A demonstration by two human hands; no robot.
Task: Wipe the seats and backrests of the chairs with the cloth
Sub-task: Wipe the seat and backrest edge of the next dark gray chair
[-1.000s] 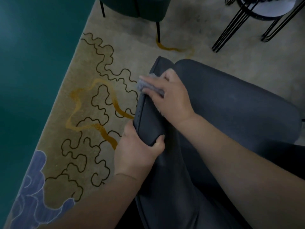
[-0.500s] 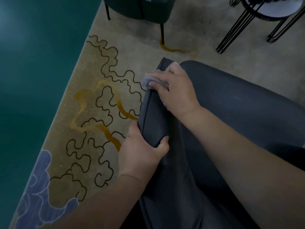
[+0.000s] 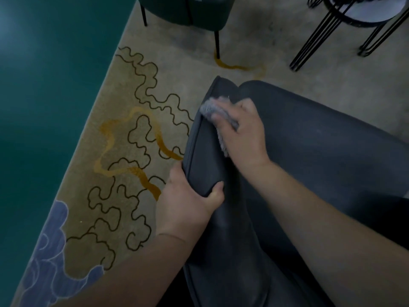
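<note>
The right hand (image 3: 241,131), pressing the grey cloth (image 3: 218,114) on the dark chair's backrest (image 3: 208,151), has slid slightly inward from its edge. The left hand (image 3: 188,200) still grips that backrest's edge.

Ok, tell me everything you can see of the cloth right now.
The cloth is small, grey and fuzzy, microfibre by the look of it, bunched up rather than spread flat. The right hand presses it onto the upper edge of the dark chair's backrest, fingers over it, so most is hidden; a tuft shows beyond the fingertips and a fringe under the palm. The left hand grips the backrest lower down, clear of the cloth.
</note>
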